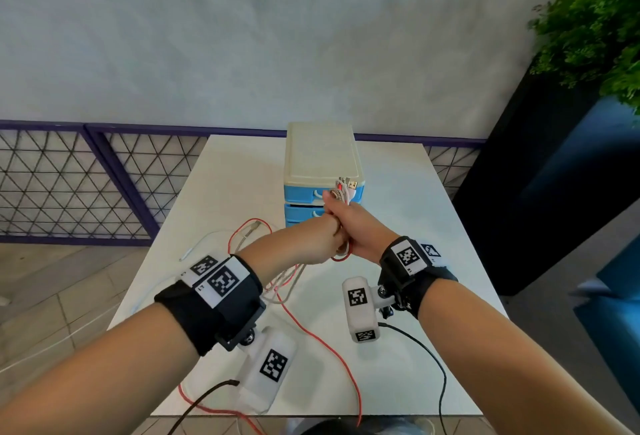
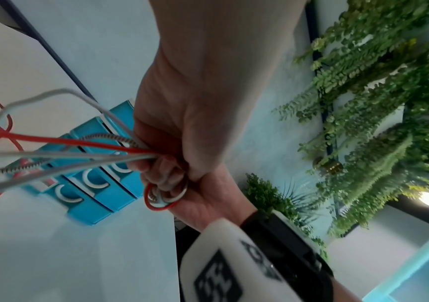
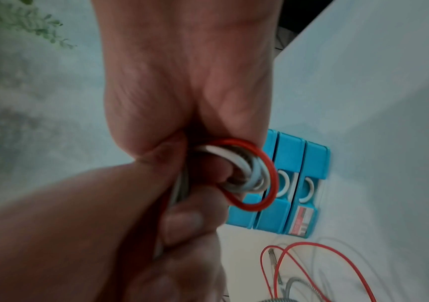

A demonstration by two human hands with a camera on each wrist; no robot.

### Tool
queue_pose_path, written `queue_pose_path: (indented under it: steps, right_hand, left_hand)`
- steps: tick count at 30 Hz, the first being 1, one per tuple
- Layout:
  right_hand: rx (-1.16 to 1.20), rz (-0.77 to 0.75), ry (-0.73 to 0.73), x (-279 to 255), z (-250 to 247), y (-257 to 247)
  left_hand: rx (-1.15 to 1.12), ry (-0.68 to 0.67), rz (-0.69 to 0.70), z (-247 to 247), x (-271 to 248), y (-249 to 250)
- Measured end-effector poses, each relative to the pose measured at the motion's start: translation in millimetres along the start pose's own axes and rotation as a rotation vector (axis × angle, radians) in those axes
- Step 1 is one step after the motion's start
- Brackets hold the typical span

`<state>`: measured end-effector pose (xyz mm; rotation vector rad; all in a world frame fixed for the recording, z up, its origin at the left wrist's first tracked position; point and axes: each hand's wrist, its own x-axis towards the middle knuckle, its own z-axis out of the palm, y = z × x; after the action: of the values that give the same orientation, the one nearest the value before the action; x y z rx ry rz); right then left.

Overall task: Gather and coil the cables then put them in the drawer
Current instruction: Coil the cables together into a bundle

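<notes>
Red, white and braided grey cables are bunched as a small coil in my right hand, which grips them above the table, just before the drawer unit. Their plug ends stick up past its fingers. My left hand grips the same strands right beside it, fist against fist. From the left hand the strands run out toward the table. The loose red cable and a white cable trail over the white table. The blue drawers look closed.
The drawer unit stands at the table's far middle. A dark planter with green foliage rises at the right. A purple mesh fence runs behind the table on the left. Black camera leads hang from both wrists.
</notes>
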<state>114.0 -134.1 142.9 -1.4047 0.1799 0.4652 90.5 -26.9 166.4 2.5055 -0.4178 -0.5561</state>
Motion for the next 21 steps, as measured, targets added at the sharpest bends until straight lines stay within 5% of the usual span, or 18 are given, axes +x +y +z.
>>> queue_pose_path:
  steps: [4,7,13,21]
  right_hand:
    - [0.155,-0.015,-0.021,2,-1,-6]
    - [0.302,-0.026,-0.048,2,-1,-10]
    - [0.561,-0.079,0.021,-1,9,-16]
    - [0.570,-0.130,0.104,-1,2,-20]
  left_hand:
    - [-0.366,-0.251,-0.008,-4,-5,-5]
    - [-0.524,-0.308,0.025,-4,-12,-11]
    - [-0.655,-0.234,0.003,0,-10,-22]
    - [-0.475,-0.188,-0.037,7,-11,-24]
